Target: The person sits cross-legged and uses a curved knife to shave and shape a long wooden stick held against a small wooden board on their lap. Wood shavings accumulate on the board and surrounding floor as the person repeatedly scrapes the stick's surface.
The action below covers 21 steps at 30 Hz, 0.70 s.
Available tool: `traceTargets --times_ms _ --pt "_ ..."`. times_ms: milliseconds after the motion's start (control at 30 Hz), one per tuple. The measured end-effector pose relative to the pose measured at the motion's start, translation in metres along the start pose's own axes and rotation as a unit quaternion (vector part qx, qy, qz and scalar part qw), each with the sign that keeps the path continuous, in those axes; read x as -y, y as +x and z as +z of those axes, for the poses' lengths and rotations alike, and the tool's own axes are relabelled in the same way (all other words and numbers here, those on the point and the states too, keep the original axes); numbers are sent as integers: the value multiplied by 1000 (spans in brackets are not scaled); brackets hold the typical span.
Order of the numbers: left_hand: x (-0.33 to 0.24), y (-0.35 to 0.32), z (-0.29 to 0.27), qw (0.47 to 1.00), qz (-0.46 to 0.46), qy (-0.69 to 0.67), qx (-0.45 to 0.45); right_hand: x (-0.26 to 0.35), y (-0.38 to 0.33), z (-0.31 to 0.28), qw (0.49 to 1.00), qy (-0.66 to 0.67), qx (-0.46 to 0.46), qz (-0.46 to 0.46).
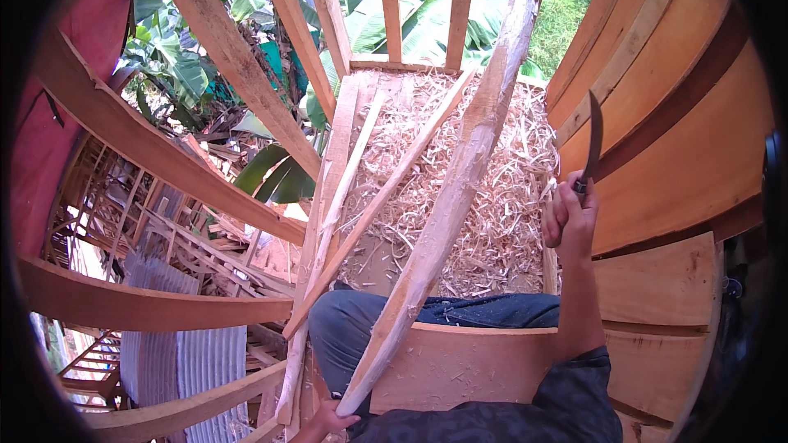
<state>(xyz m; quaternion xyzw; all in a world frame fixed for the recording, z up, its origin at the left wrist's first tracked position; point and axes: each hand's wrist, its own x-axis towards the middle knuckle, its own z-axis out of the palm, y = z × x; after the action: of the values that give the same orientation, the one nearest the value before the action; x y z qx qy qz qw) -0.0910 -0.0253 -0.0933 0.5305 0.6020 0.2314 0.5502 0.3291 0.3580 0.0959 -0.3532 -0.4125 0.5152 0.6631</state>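
A long, pale, roughly peeled wooden pole [451, 197] slants from my lap up to the slats at the far right. At its near end, my left hand [330, 420] is closed on the pole, low in the view and partly cut off by the lower edge. My right hand [572, 212] is raised at the right, wrapped round the handle of a curved, dark-bladed knife [596, 135]. The blade points up and stands apart from the pole. Beneath the pole, a thinner wooden strip [394, 176] runs diagonally.
Curled wood shavings [492, 221] cover the floor ahead. Upright slats [390, 8] stand at the far side, and orange-brown boards [681, 148] wall the right. Past the open slats on the left lie corrugated sheets [209, 369] and piled timber. My bent knee [341, 328] is beside the pole.
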Motion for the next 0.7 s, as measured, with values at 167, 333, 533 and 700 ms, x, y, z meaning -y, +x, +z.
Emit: traceTargets --times_ms 167,333,533,700 --pt "0 -6 -4 999 -35 22 18 -15 -3 18 944 -217 201 146" --pt "8 3 -2 1000 -15 20 9 1 19 -23 982 157 -96 -48" --pt "-3 -9 -1 998 -47 24 19 -19 -7 13 926 -262 233 138" --pt "-19 -1 12 996 -81 26 -35 9 17 -27 974 144 -172 9"
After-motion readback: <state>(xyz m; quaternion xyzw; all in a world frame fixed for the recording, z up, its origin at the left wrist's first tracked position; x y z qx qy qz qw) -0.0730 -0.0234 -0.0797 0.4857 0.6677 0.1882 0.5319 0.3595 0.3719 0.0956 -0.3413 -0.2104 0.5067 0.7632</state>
